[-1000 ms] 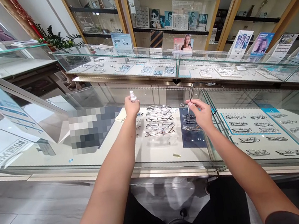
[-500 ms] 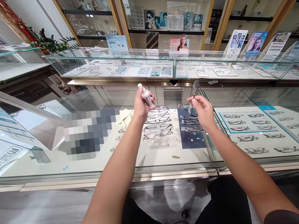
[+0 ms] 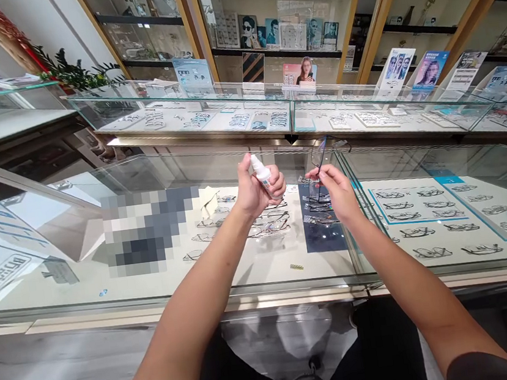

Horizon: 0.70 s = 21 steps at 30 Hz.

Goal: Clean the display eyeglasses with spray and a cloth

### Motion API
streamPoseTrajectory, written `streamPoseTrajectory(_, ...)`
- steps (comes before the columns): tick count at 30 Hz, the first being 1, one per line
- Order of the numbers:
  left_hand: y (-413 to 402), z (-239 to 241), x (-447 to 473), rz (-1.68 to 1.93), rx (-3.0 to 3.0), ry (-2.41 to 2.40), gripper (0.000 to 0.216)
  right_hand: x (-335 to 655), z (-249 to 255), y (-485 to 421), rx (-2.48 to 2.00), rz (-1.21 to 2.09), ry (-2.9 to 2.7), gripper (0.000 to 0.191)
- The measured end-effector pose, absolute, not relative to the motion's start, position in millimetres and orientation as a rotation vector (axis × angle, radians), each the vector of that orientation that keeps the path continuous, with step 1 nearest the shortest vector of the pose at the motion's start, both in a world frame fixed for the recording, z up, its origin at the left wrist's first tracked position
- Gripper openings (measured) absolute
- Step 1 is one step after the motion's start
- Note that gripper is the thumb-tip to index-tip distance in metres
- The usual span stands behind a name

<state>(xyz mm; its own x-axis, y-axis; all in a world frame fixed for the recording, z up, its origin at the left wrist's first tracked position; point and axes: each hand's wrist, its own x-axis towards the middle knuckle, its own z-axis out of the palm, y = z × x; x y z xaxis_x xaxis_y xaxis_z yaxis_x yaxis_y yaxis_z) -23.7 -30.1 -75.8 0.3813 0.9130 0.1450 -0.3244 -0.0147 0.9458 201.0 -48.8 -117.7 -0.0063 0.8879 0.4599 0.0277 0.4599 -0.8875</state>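
Above the glass-topped display worktop (image 3: 163, 284), the left hand (image 3: 252, 195) is wrapped shut around a small white plastic spray bottle (image 3: 264, 177), nozzle end up and tilted toward the right hand (image 3: 338, 195). That hand's fingers (image 3: 314, 175) pinch a pair of thin dark-rimmed spectacles (image 3: 318, 154), held upright just beside the bottle and not touching it.

The bottle looks light, rigid and smooth. A full grip round its body seems secure and leaves a fingertip free for the top. The spectacles look very light and springy but fragile at the hinges and lenses, so they are best held by the rim edge or an arm, never on the lens faces.

Under the glass lie rows of spectacle frames (image 3: 269, 225), and a pale folded cloth (image 3: 208, 200) lies near the left hand.
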Motion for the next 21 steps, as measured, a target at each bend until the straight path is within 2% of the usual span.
streamPoseTrajectory(9,-24,-96,-10,1.218,1.356,0.932,0.069,193,-121,-51,-0.827,1.044,-1.544,0.036)
streamPoseTrajectory(21,-28,-95,-8,1.104,1.464,1.058,0.067,190,-121,-53,-0.824,1.076,-1.541,0.037)
